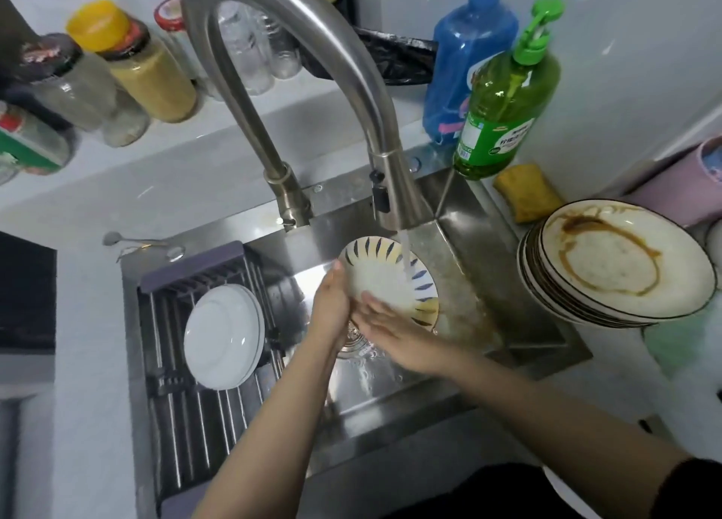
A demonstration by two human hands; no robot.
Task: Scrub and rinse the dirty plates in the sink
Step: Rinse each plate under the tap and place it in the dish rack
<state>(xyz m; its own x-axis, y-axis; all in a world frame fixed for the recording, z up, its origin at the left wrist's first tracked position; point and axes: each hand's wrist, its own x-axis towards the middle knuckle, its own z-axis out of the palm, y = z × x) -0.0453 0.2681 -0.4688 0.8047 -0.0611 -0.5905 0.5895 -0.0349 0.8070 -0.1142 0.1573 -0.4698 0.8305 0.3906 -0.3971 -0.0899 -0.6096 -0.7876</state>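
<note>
Water (406, 257) falls in a thin stream from a curved brushed-steel faucet (312, 69) onto a round ceramic plate (385, 280) with dark and yellow rim strokes, held tilted over the stainless steel sink (480, 284). The left hand (332, 303) grips the plate's left rim, fingers curled behind it. The right hand (390, 329) lies flat on the glossy white centre, fingers straight and pressing. Both forearms reach up from the lower edge. On the surface to the right sits a stack of dirty plates (617, 261) (the top one smeared brown). Clean white plates (224, 337) lean in a wire rack (176, 362) at left.
</note>
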